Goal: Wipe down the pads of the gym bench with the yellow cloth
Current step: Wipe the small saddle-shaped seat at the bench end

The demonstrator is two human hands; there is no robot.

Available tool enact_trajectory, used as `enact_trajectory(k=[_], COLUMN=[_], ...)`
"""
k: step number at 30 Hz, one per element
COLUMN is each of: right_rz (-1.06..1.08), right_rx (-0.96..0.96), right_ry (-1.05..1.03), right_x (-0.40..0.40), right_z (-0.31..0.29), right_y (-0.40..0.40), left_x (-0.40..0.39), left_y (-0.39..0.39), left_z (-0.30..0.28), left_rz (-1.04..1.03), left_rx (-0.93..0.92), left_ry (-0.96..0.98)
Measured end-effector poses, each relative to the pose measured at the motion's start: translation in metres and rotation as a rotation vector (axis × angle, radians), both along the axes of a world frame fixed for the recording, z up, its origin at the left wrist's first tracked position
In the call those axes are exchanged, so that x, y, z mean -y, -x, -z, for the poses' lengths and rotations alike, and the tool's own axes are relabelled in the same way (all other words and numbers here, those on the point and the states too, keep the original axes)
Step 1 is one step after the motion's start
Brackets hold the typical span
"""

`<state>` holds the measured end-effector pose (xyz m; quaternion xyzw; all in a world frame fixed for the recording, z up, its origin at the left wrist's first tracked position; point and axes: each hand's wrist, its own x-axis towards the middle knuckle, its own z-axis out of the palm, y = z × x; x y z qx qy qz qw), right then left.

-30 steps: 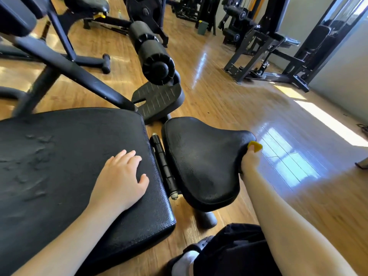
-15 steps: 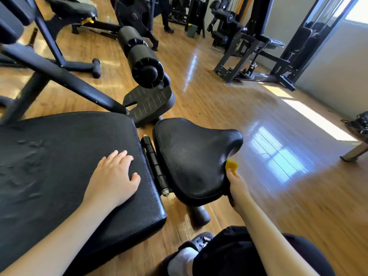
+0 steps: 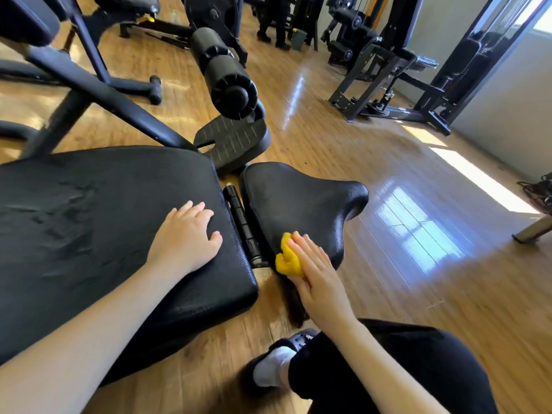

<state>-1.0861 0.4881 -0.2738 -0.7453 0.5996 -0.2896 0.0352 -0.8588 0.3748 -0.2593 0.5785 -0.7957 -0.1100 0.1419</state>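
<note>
The gym bench has a large black back pad [image 3: 89, 222] on the left and a smaller black seat pad [image 3: 298, 201] to its right, with a hinge bar [image 3: 242, 219] between them. My left hand [image 3: 185, 237] lies flat, fingers spread, on the back pad's near right corner. Pressed flat under my right hand [image 3: 316, 270], the crumpled yellow cloth [image 3: 286, 259] sits against the seat pad's near left edge. Part of the cloth sticks out to the left of my fingers.
A black foam roller [image 3: 224, 73] and a ribbed footplate [image 3: 233, 138] stand just beyond the pads. Black frame tubes [image 3: 98, 94] run at the upper left. Other machines [image 3: 388, 70] stand at the back right. My knee [image 3: 403, 363] and shoe [image 3: 277, 363] are on the wood floor.
My right hand has carried the yellow cloth from the seat pad's far right edge around to its near left edge. The left hand has stayed on the back pad.
</note>
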Motion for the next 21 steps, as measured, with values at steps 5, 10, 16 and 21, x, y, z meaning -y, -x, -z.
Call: enact_trajectory(k=[5, 10, 16, 21], right_rz=[-0.106, -0.299, -0.146, -0.169], right_rx=[-0.754, -0.838, -0.605, -0.658], right_ry=[0.113, 0.085, 0.025, 0.009], right_x=[0.03, 0.024, 0.013, 0.018], right_z=[0.013, 0.021, 0.001, 0.001], right_y=[-0.004, 0.047, 0.082, 0.047], left_x=[0.0, 0.0, 0.001, 0.001], left_y=[-0.001, -0.002, -0.003, -0.001], left_z=[-0.001, 0.0, 0.002, 0.003], left_rz=[0.013, 0.014, 0.011, 0.012], left_rx=[-0.017, -0.043, -0.035, -0.011], left_ry=[-0.018, -0.009, 0.006, 0.016])
